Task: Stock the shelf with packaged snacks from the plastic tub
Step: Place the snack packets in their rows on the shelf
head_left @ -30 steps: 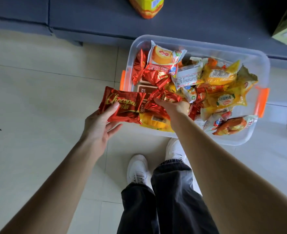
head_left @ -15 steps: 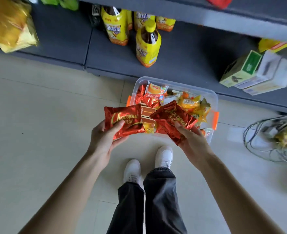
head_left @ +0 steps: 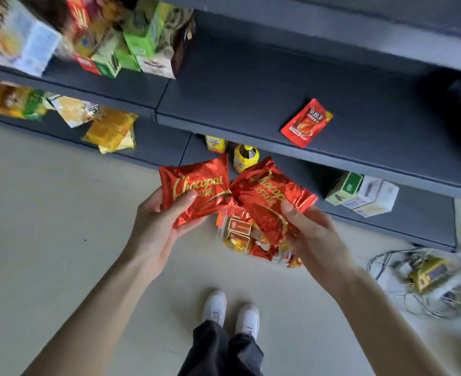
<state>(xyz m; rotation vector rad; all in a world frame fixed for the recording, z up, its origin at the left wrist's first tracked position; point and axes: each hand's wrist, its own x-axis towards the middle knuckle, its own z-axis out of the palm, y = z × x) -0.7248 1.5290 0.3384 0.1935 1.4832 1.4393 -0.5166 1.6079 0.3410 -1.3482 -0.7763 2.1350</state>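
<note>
Red-foil left pack [head_left: 196,189] pinched in left hand [head_left: 156,232], right pack [head_left: 267,204] in right hand [head_left: 314,234], tub [head_left: 219,236] apparently below.

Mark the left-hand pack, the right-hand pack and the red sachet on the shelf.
Left-hand pack [head_left: 200,183], head view, wrapper front.
Right-hand pack [head_left: 267,203], head view, wrapper middle.
Red sachet [head_left: 306,122], head view, its centre.

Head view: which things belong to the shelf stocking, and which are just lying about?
Job: left red packet in left hand; right red packet in right hand; plastic tub; shelf.
Lying about: floor cables; yellow bottle; cartons.
</note>
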